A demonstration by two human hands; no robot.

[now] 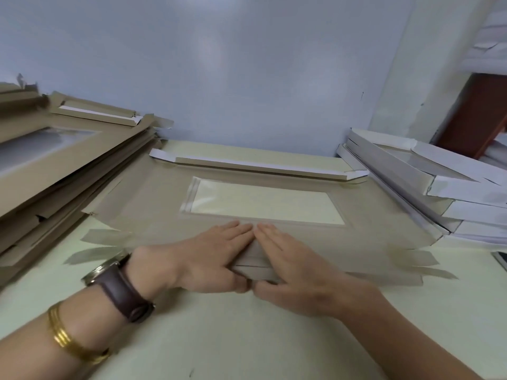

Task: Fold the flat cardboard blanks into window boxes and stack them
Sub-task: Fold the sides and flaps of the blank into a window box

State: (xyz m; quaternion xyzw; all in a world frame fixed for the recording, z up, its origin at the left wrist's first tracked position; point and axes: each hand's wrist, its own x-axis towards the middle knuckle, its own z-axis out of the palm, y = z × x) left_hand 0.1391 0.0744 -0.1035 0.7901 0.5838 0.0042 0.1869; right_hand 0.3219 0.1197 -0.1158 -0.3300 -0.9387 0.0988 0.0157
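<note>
The brown cardboard blank [153,215] lies flat on the table [247,341], and on its near folded flap the left hand [208,259] and the right hand [288,260] press side by side with straight fingers, a pile of blanks [68,163] to its left and stacked white boxes [452,193] to its right.

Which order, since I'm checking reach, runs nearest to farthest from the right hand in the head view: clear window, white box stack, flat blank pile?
1. clear window, just beyond the right hand.
2. white box stack, on its right.
3. flat blank pile, far left, past the left hand.
</note>
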